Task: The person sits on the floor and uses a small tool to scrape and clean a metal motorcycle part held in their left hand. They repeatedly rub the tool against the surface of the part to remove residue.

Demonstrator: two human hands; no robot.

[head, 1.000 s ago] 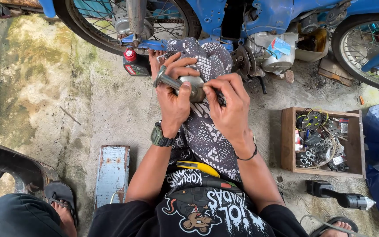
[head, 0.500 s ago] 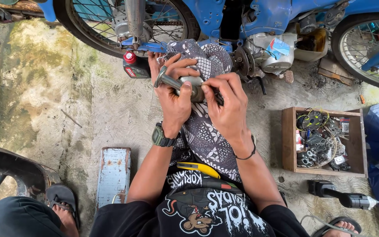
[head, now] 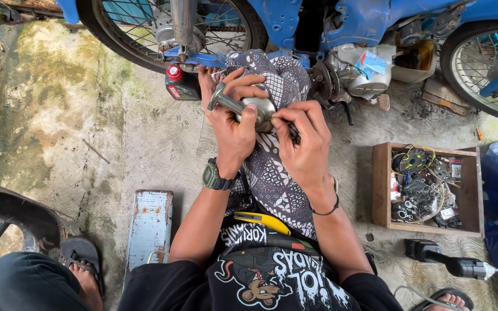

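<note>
My left hand grips a shiny metal part with a rounded body and a short stem that points up and left. My right hand pinches a thin dark tool against the part's right side; the tool is mostly hidden by the fingers. Both hands work above a patterned dark cloth spread over my lap. A watch sits on the left wrist and a black band on the right. A yellow-handled tool lies on the cloth near my waist.
A blue motorcycle stands across the top, with a red-capped oil bottle under its front wheel. A wooden box of small parts sits to the right, a black power tool below it. A worn blue metal box lies at left. Another person's sandalled foot is at lower left.
Both hands stay on the metal part with only slight shifts of the fingers. The view has barely moved.
</note>
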